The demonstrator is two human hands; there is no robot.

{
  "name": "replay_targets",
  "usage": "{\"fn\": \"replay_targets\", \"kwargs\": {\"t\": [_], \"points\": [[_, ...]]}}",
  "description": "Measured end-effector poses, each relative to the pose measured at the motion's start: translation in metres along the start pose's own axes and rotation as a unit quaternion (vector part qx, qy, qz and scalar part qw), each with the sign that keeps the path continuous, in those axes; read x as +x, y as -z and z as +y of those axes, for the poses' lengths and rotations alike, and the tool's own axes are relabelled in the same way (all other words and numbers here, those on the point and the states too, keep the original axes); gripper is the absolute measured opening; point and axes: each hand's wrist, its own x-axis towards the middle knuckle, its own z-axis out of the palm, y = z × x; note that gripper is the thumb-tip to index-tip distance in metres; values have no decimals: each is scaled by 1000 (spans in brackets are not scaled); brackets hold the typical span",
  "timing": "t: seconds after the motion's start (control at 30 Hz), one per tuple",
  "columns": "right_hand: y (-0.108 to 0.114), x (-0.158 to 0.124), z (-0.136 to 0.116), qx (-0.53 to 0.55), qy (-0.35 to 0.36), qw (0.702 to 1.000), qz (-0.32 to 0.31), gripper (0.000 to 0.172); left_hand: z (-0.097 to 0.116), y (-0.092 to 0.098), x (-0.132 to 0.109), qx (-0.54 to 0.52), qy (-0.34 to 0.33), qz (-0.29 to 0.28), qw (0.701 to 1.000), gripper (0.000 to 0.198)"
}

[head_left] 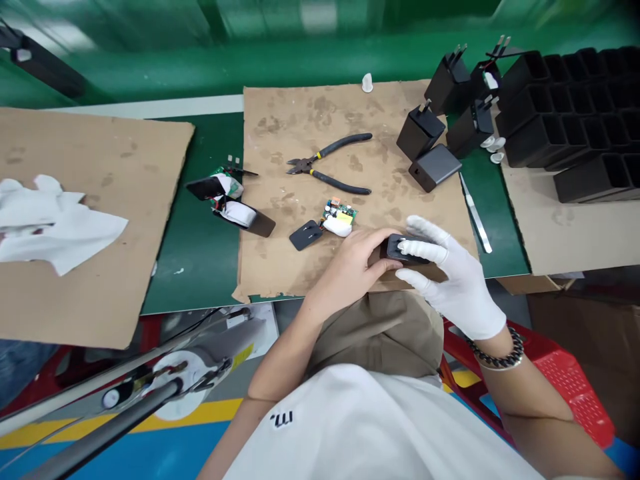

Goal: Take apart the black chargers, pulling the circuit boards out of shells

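A small black charger housing (395, 247) rests at the near edge of the middle cardboard sheet (300, 127). My bare left hand (350, 267) grips its left side with curled fingers. My right hand (450, 273), in a white glove, lies over its top and right side with fingers pressed on it. Just left of my hands lie a green circuit board with a white part (339, 219) and a black plug cover (306, 235).
Black-handled cutters (327, 165) lie mid-sheet. Several black chargers (434, 143) cluster at the right, beside a metal blade (476, 213) and a stack of black trays (570, 113). Opened charger parts (227, 199) sit on the green mat. A white cloth (53, 223) lies far left.
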Motion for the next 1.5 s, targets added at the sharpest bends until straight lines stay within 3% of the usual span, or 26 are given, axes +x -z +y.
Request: {"fn": "replay_targets", "kwargs": {"t": [0.13,0.23,0.37,0.5,0.6,0.97,1.03,1.07,1.1,1.17,1.27,1.33,1.4,1.5], "points": [[-7,8,-2,15,-9,999,31,22,-4,-3,-1,16,-6,0,1000,33],[-4,16,0,147,-101,982,54,18,-6,-5,-4,-4,6,23,1000,41],[6,29,1,336,-273,897,84,29,-4,-6,-9,-95,8,55,994,64],[13,40,-6,449,-343,825,-6,31,-2,-5,-11,-78,-10,45,996,42],[12,44,-14,474,-334,814,-20,28,-4,-6,-11,-37,-10,46,998,29],[17,53,-42,441,-355,824,-7,20,-1,-4,-11,27,-9,-1,1000,24],[22,77,-41,412,-340,845,9,19,-1,-5,-11,45,-32,-2,998,22],[24,96,-38,365,-319,874,24,19,-1,-6,-11,57,-44,-3,997,22],[27,120,-34,302,-289,908,38,20,-1,-6,-10,71,-55,-6,996,23],[31,179,-20,67,-198,972,109,24,-2,-8,-9,102,-72,-15,992,24],[29,272,7,-72,-164,978,106,42,-3,-10,-10,132,-83,-27,987,25],[21,319,24,-112,-178,973,91,38,-4,-11,-10,133,-84,-28,987,25],[9,347,40,-139,-194,968,70,39,-5,-11,-11,126,-86,-27,988,25],[-9,362,53,-146,-191,970,23,53,-7,-11,-11,119,-87,-24,989,24]]}}
